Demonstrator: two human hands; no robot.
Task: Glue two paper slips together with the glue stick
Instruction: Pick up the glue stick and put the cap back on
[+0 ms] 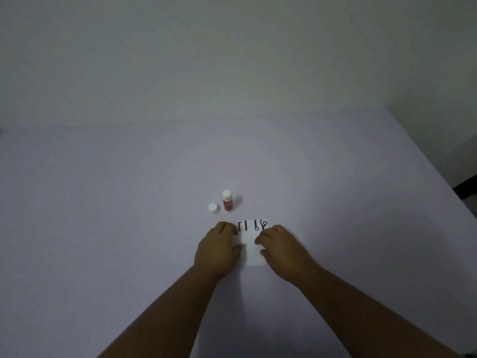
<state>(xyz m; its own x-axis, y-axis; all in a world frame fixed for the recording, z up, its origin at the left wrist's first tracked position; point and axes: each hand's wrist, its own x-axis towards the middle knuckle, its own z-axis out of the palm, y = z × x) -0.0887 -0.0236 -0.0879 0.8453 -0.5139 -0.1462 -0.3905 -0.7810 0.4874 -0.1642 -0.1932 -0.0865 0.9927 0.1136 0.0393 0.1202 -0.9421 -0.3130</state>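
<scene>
White paper slips with black marks along their far edge lie flat on the table; I cannot tell where one slip ends and the other begins. My left hand presses on the left side, fingers curled down onto the paper. My right hand presses on the right side in the same way. The red glue stick stands upright just beyond the paper, its white tip showing. Its white cap sits on the table to the left of it.
The table is a wide pale surface. Its right edge runs diagonally at the far right, with dark floor beyond. A plain wall stands behind the table.
</scene>
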